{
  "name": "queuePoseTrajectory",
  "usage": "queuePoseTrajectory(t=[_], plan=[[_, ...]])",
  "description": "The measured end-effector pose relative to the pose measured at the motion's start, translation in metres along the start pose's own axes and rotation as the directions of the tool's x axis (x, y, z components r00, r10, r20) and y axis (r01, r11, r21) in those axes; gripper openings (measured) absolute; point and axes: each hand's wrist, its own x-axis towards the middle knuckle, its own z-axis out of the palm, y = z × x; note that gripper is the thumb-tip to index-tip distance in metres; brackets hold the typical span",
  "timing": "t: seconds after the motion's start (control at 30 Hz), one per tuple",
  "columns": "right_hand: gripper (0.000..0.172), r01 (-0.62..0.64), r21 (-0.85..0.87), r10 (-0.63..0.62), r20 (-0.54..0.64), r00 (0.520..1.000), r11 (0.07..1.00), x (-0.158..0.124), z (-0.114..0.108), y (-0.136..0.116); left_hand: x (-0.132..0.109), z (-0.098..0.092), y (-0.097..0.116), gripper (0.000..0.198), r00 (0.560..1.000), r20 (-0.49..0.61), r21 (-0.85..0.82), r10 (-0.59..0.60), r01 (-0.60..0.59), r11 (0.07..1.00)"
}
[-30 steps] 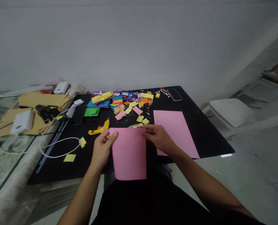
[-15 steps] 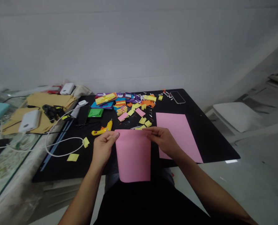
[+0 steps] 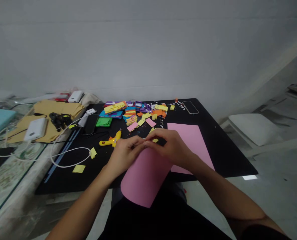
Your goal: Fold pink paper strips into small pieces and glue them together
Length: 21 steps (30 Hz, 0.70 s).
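Note:
A pink sheet of paper (image 3: 145,180) hangs curved from both hands over the table's front edge. My left hand (image 3: 125,151) pinches its top edge from the left. Meeting it there, my right hand (image 3: 170,146) grips the same edge, with the fingertips of both hands close together. The exact fold under the fingers is hidden. Just beyond my left hand lies a yellow glue gun (image 3: 111,139). Another pink sheet (image 3: 192,141) lies flat on the table, partly behind my right hand and forearm.
On the black table (image 3: 226,156) are scattered yellow slips (image 3: 78,169), colored paper bundles (image 3: 115,107), a green stack (image 3: 103,122) and a phone (image 3: 190,107). A white cable (image 3: 70,165) loops at left, near pliers (image 3: 57,120) and a power bank (image 3: 35,129). A white stool (image 3: 255,128) stands right.
Both hands have come together at the paper's top edge. The sheet, earlier held upright and nearly flat with hands apart, is now curved and tilted, its lower end toward me.

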Motion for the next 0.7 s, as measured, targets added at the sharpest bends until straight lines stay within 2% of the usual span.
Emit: queuePoseTrajectory(t=[0.07,0.17,0.27,0.37,0.43,0.53,0.6,0.7], plan=[[0.016,0.0,0.002,0.0,-0.031,1.0,1.0,0.005,0.002,0.0,0.007,0.004,0.007,0.032,0.999,0.019,0.044,0.044,-0.045,0.998],[0.017,-0.042,0.012,0.043,-0.076,0.996,0.999,0.006,-0.002,0.008,0.009,0.007,0.005,0.033,0.998,0.05,0.032,0.042,-0.043,0.999],[0.019,-0.112,0.025,0.115,-0.189,0.975,0.993,0.002,-0.019,0.019,0.001,0.002,-0.009,0.037,0.996,0.089,0.029,-0.028,0.025,0.999],[0.022,-0.213,0.066,0.223,-0.319,0.921,0.975,-0.007,-0.04,0.037,-0.016,-0.009,-0.03,0.034,0.983,0.136,0.028,-0.123,0.121,0.992],[0.028,-0.263,0.101,0.281,-0.33,0.901,0.96,-0.019,-0.048,0.051,-0.026,-0.017,-0.044,0.034,0.966,0.175,0.009,-0.192,0.193,0.981],[0.038,-0.352,0.171,0.385,-0.235,0.892,0.92,-0.038,-0.049,0.072,-0.034,-0.023,-0.057,0.035,0.97,0.122,0.0,-0.21,0.211,0.977],[0.039,-0.446,0.221,0.468,-0.059,0.882,0.867,-0.047,-0.046,0.079,-0.032,-0.022,-0.06,0.036,0.978,0.04,-0.033,-0.206,0.208,0.978],[0.032,-0.502,0.097,0.469,0.241,0.85,0.859,-0.049,-0.04,0.077,-0.023,-0.016,-0.056,0.038,0.977,-0.021,-0.057,-0.21,0.209,0.976]])
